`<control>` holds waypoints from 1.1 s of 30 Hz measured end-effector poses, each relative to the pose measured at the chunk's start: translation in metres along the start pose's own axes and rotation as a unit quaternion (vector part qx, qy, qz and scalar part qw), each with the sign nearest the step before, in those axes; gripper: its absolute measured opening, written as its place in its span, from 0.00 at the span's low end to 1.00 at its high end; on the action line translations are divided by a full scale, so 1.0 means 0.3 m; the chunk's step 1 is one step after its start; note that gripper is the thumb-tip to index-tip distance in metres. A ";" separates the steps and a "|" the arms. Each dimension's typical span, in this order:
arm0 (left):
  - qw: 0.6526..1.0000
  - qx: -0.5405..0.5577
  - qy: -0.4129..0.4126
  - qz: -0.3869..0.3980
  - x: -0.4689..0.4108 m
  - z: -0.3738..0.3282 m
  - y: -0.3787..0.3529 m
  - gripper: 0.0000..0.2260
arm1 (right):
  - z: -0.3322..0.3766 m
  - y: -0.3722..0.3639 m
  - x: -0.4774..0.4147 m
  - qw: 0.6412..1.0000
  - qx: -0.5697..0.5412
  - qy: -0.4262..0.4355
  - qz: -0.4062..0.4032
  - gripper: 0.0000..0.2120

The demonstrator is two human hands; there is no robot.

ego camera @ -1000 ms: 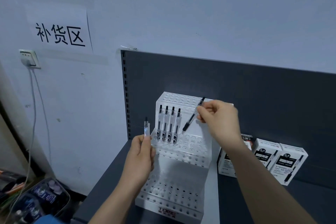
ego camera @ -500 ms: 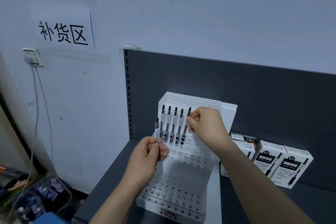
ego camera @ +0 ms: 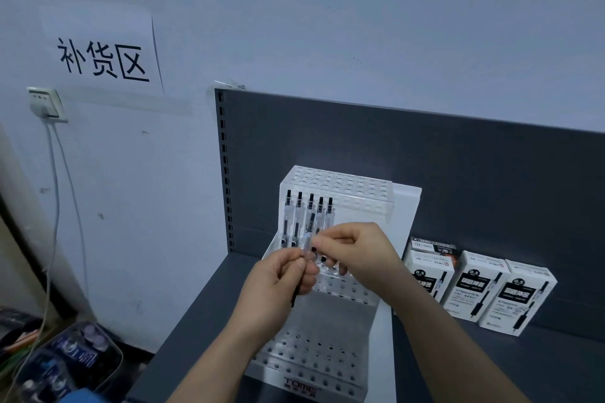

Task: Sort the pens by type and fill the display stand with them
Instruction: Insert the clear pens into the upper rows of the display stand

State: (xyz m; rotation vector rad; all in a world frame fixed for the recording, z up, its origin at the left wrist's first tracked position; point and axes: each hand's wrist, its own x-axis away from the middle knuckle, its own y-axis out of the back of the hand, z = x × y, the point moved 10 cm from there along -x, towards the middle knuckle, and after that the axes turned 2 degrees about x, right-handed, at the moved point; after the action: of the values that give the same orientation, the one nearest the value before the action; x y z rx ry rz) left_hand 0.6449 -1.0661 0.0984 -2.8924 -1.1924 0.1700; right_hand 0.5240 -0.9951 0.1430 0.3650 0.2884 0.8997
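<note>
Five slim clear black-capped pens (ego camera: 299, 216) stand just beyond the fingertips in the white perforated plastic display stand (ego camera: 360, 193); I count most holes empty. Both left hand (ego camera: 278, 285) and right hand (ego camera: 360, 249) pinch another clear pen (ego camera: 307, 240), probably mid-handover, though it's blurred.

Five standing pens (ego camera: 310, 216), one held pen (ego camera: 307, 240), one display stand (ego camera: 347, 181), three white boxes (ego camera: 476, 285)
</note>
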 end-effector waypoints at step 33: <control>0.831 -0.509 -0.222 -0.002 0.033 -0.142 -0.035 0.16 | -0.032 0.122 0.098 0.926 0.319 0.078 -0.185 0.10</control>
State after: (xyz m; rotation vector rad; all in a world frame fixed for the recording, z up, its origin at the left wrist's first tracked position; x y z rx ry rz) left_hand 0.6490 -1.0502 0.1402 -3.9082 -1.7921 0.2921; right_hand 0.5119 -0.9490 0.1472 0.8122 0.7787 0.4405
